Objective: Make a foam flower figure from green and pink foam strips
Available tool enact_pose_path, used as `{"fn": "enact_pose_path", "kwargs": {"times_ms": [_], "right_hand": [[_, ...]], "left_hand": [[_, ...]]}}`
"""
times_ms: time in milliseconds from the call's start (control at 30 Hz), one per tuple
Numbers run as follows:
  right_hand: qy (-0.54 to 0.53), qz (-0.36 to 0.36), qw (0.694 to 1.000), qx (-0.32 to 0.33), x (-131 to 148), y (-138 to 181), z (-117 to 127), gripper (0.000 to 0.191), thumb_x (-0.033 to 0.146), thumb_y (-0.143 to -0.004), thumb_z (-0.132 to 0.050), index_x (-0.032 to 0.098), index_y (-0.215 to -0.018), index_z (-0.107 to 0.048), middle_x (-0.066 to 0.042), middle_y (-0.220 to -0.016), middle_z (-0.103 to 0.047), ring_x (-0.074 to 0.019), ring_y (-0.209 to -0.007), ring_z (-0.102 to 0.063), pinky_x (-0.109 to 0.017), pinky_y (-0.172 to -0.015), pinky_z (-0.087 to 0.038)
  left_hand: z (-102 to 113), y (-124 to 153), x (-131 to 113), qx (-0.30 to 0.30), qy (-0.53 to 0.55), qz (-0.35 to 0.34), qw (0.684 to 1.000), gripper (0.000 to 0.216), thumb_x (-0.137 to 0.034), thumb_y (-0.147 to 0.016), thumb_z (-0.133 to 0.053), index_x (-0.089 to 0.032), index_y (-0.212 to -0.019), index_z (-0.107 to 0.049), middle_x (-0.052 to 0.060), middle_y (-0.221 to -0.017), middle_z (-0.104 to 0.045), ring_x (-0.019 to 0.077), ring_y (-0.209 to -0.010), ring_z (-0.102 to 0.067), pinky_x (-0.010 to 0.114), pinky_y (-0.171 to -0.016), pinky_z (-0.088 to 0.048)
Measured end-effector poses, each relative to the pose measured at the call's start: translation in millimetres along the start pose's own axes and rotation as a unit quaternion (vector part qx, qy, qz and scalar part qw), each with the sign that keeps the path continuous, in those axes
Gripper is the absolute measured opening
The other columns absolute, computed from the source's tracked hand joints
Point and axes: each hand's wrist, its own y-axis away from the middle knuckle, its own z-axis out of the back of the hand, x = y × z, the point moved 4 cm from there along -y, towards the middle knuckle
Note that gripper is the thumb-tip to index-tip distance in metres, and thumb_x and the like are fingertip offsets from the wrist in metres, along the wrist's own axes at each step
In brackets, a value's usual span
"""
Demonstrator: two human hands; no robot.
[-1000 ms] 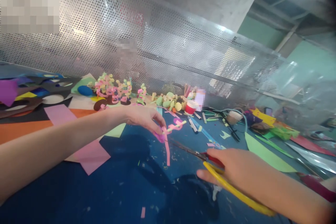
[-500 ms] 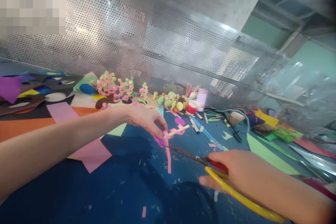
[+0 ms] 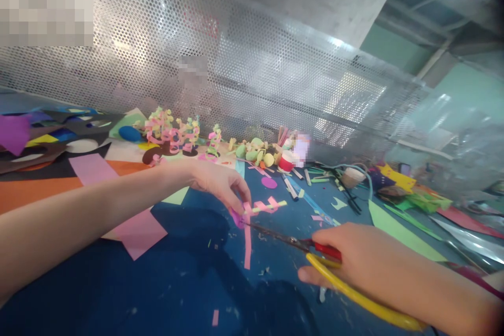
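Observation:
My left hand (image 3: 226, 186) pinches the purple base of a small paper piece. From it a pale yellow-green stick (image 3: 277, 205) points right, with pink paper strip (image 3: 260, 206) looped around it. A loose pink tail (image 3: 248, 249) hangs down towards me. Wrapped around a pair of scissors (image 3: 315, 250) with red and yellow handles is my right hand (image 3: 354, 257). The scissors' blades reach left, and their tips meet the pink strip just below my left fingertips. Whether the blades are apart is too small to tell.
Pink paper sheets (image 3: 144, 231) lie under and beside my left forearm. Curled paper flowers (image 3: 171, 134) stand along the back by a perforated metal screen (image 3: 255, 63). A red-and-white roll (image 3: 286, 161), a purple disc (image 3: 269, 182) and green paper (image 3: 397, 233) lie to the right.
My left hand has tilted and lowered the paper piece slightly, and its pink tail has swung left. The scissor tips have shifted a little left with it.

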Motion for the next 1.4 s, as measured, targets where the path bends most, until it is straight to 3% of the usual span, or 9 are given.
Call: {"fn": "enact_pose_path", "kwargs": {"times_ms": [733,1100,1400], "right_hand": [[-0.039,0.0,0.999,0.016,1.3,6.7,6.3,0.058,0.076,-0.06,-0.046,0.021,-0.06,-0.062,-0.002,-0.053,-0.058,-0.014,-0.047,-0.051,-0.024,-0.043,-0.029],[0.002,0.035,0.999,0.014,-4.1,3.0,2.3,0.055,0.075,-0.063,-0.044,0.022,-0.065,-0.06,-0.001,-0.056,-0.058,-0.0149,-0.049,-0.05,-0.025,-0.044,-0.027],[0.01,0.009,1.0,0.013,-0.1,1.8,7.2,0.059,0.078,-0.06,-0.042,0.022,-0.063,-0.061,-0.002,-0.059,-0.061,-0.0176,-0.052,-0.054,-0.026,-0.045,-0.029]], "left_hand": [[-14.0,-5.2,3.2,0.049,-0.016,-0.019,0.998,0.035,-0.038,-0.066,-0.068,-0.018,-0.094,-0.066,0.006,-0.093,-0.07,0.0203,-0.088,-0.064,0.031,-0.082,-0.048],[-11.2,-8.6,9.0,0.032,0.013,-0.022,0.999,0.035,-0.034,-0.064,-0.071,-0.019,-0.094,-0.065,0.005,-0.089,-0.071,0.0201,-0.088,-0.065,0.029,-0.079,-0.049],[-8.9,-6.5,6.3,-0.002,-0.032,-0.014,0.999,0.038,-0.039,-0.062,-0.071,-0.02,-0.095,-0.067,0.005,-0.091,-0.071,0.0205,-0.087,-0.064,0.029,-0.077,-0.049]]}}
